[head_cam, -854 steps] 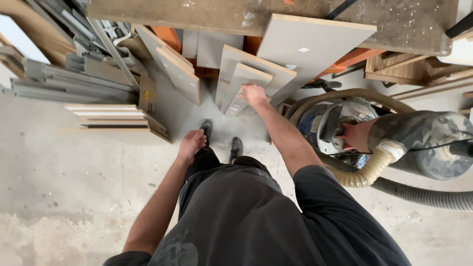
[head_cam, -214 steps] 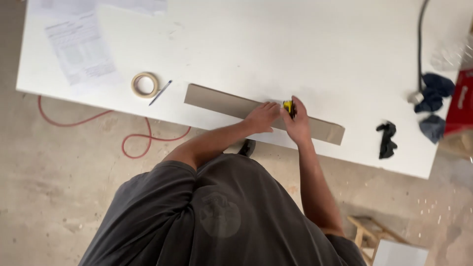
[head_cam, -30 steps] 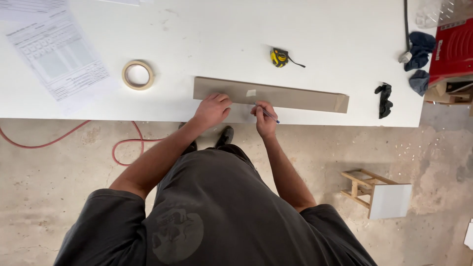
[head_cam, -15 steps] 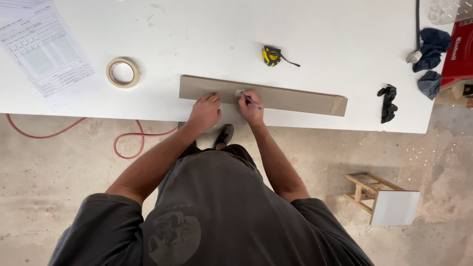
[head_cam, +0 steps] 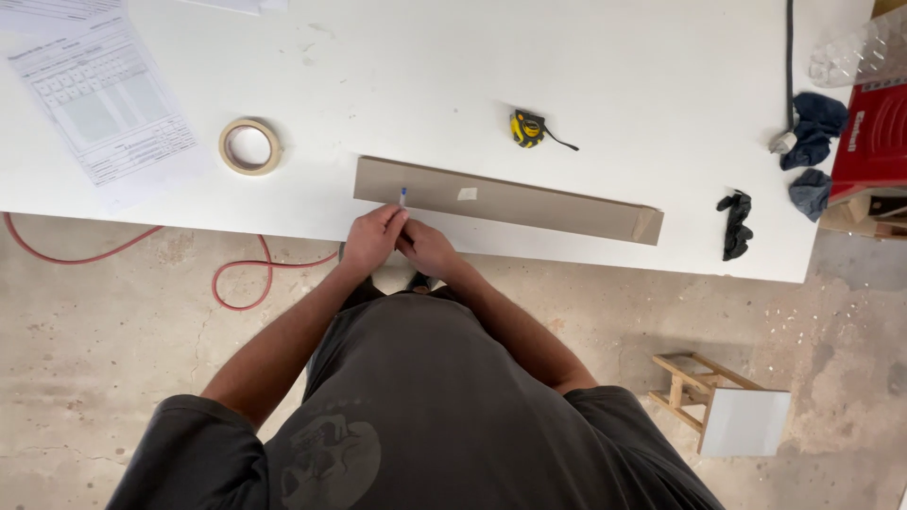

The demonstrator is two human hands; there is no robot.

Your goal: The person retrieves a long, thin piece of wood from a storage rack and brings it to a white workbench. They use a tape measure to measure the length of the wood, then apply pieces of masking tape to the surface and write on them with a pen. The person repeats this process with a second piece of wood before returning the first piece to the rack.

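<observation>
A long brown board strip [head_cam: 529, 204] lies on the white table [head_cam: 425, 66] near its front edge, with a small pale tape piece [head_cam: 467, 194] stuck on it. My two hands meet just in front of the strip's left end. My left hand [head_cam: 371, 238] is closed on a blue pen [head_cam: 402, 196] that sticks up from its fingertips over the board. My right hand [head_cam: 431, 249] is curled against the left one; whether it also grips the pen is hidden.
On the table lie a masking tape roll [head_cam: 250, 146], a yellow tape measure [head_cam: 527, 127], printed sheets [head_cam: 104, 94], a black glove [head_cam: 735, 225], blue cloths [head_cam: 811, 142] and a red machine [head_cam: 874, 132]. On the floor are a red hose [head_cam: 236, 283] and a small wooden stool [head_cam: 723, 401].
My right hand left the tape piece on the board and drew back left to meet my left hand. The pen now stands up from the left hand's fingers.
</observation>
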